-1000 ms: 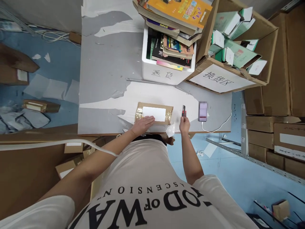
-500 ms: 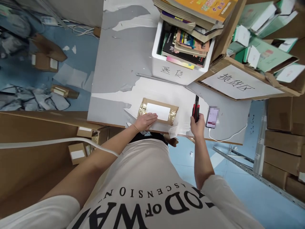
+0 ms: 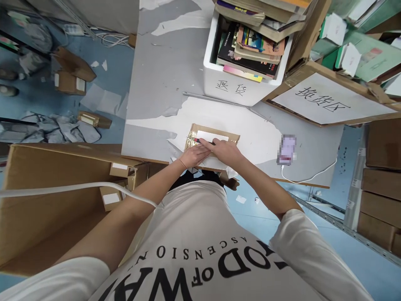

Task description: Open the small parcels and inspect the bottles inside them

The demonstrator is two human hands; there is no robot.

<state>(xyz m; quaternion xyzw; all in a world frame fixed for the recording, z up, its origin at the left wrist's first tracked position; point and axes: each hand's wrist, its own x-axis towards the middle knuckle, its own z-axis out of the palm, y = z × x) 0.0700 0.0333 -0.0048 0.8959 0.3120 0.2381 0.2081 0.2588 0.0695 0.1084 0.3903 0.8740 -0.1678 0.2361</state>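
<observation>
There at the grey table (image 3: 166, 79), the right hand (image 3: 228, 151) grips a cutter (image 3: 196, 140) over the taped left end of a parcel (image 3: 213, 135), the left hand (image 3: 194, 156) lying on its near edge (a phone (image 3: 286, 149) sits off to the right).

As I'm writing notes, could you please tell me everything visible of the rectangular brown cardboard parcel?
The rectangular brown cardboard parcel lies flat, slightly askew, by the near edge of the grey-and-white table. It looks closed, bearing a white label and glossy, yellowish tape at its left end. The left hand rests on its near side; the right hand holds a red-and-black cutter over that tape, contact unclear.
</observation>
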